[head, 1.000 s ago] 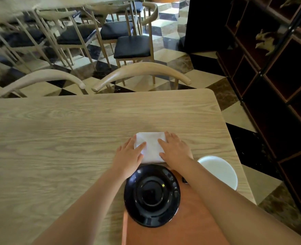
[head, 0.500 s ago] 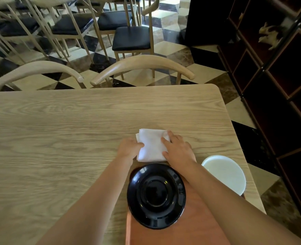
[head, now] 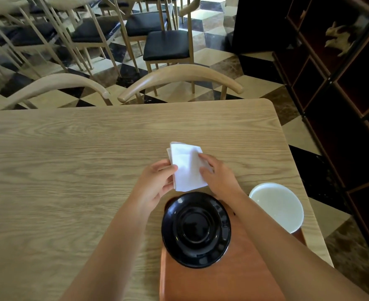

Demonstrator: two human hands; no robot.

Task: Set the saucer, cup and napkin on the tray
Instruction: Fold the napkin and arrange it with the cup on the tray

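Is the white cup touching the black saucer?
Apart. In the head view, the white cup sits to the right of the black saucer, with the person's right forearm and a strip of orange tray between them.

We see a pale wooden table (head: 70, 161) with clear grain and a rounded far corner. 2 curved chair backs (head: 179, 77) sit against its far edge, and more chairs with black cushions (head: 167, 45) stand beyond. The floor (head: 218, 55) shows cream, brown and black tiles. Dark shelving (head: 339, 88) lines the right.
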